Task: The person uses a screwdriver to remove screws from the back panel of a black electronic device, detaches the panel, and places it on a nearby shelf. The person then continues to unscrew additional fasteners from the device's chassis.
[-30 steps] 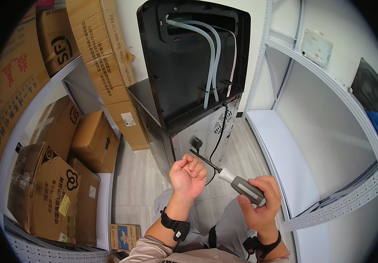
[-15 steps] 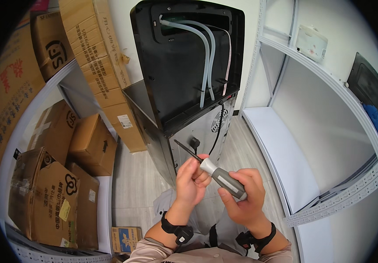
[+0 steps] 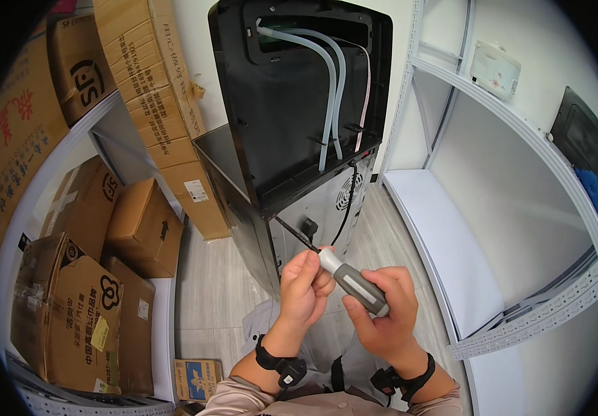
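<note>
My right hand (image 3: 390,305) is wrapped round the grey handle of a screwdriver (image 3: 358,286). The fingers of my left hand (image 3: 304,286) pinch it where the dark shaft meets the silver collar. Its shaft slants up and left, and the tip meets the lower left corner of a black back panel (image 3: 288,125) in this view. That panel belongs to a tall appliance (image 3: 240,215), seen from behind. Two translucent hoses (image 3: 330,90) and a thin pale tube run down the panel. Below are a round vent grille (image 3: 349,191) and a black cord with its plug (image 3: 309,227).
Left of me, a shelf carries several cardboard boxes (image 3: 143,229); a tall carton (image 3: 174,139) leans beside the appliance. A small box (image 3: 198,379) lies low at left. White metal shelving (image 3: 445,243) stands on the right, with a blue cloth (image 3: 590,195) near a dark panel (image 3: 583,128).
The screwdriver's tip has moved slightly up and left, to the panel's lower corner. Both hands keep their grip. The appliance sits a little further right in view.
</note>
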Demonstrator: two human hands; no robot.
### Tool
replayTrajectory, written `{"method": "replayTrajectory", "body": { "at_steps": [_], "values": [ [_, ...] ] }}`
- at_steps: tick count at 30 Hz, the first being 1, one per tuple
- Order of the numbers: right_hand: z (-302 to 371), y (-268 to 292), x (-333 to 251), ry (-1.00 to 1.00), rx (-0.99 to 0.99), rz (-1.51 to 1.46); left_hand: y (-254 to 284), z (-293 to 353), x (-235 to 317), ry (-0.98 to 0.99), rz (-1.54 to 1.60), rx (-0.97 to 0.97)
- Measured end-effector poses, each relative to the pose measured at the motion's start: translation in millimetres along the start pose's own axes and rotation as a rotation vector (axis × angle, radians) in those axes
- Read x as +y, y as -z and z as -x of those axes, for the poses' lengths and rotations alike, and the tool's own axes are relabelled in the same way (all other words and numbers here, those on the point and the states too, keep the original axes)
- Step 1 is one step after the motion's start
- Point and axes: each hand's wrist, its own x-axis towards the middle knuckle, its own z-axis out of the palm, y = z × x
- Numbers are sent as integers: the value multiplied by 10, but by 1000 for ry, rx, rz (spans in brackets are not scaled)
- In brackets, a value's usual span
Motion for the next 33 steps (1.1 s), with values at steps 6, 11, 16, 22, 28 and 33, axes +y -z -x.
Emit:
{"method": "replayTrajectory", "body": {
  "at_steps": [6,11,16,22,28,33],
  "values": [
    [-11,-30,-2,-18,10,35,7,-21,11,-12,-18,0],
    [-12,-21,-98,-107,-11,96,6,-31,2,-10,-39,40],
    [-28,-41,-187,-139,-50,113,-34,-4,21,-19,-93,103],
    [-88,-45,-253,-120,-79,125,-14,-8,56,-14,-104,85],
    [-101,-45,-316,-202,-132,106,5,-5,65,-19,-90,67],
    [-118,-40,-337,-58,-153,225,32,9,88,-25,-73,29]
  ]
}}
